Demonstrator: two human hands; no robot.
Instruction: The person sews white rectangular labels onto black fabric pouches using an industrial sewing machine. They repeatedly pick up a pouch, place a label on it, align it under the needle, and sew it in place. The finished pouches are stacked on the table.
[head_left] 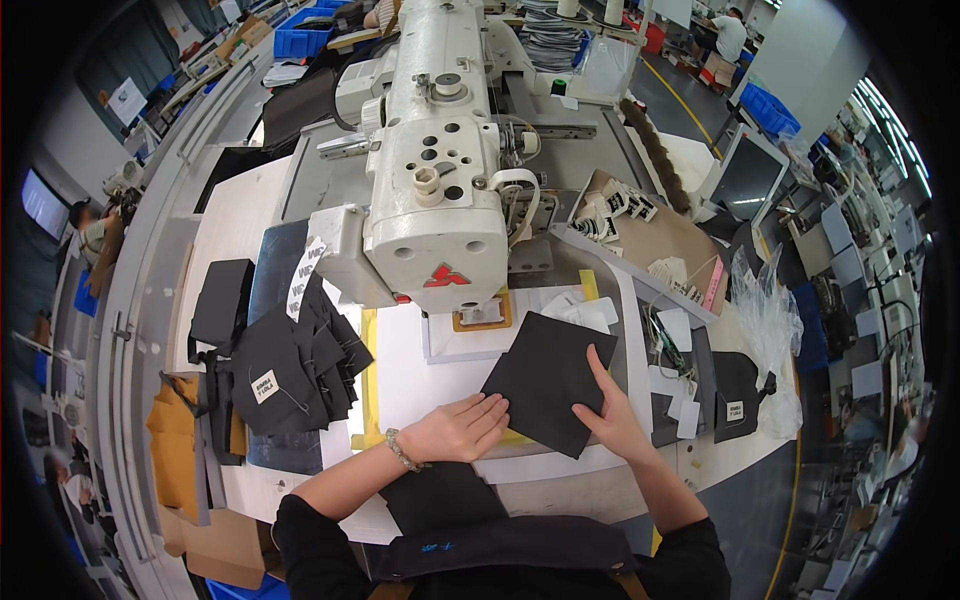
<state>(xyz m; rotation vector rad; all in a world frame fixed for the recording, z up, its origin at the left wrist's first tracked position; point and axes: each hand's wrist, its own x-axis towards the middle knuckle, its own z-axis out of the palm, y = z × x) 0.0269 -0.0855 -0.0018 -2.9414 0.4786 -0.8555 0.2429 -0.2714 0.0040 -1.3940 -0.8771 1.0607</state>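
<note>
A black fabric panel (552,385) is held tilted in front of the sewing machine's head. My right hand (610,412) grips its right edge, thumb on top and the other fingers mostly hidden behind. My left hand (458,428) is at the panel's lower left edge, its fingers stretched out and close together, fingertips at the fabric. Whether they press on it I cannot tell. Behind the panel is the sewing machine (435,215), with a white clamp plate (450,340) below its head. Another piece of black fabric (440,497) lies at the table's front edge, beneath my left forearm.
Stacked black panels (290,365), the top one bearing a white label, lie at the left. A cardboard tray (660,235) with labels stands at the right. Beyond it are a labelled black piece (735,395), a clear plastic bag (765,340) and a screen (750,172).
</note>
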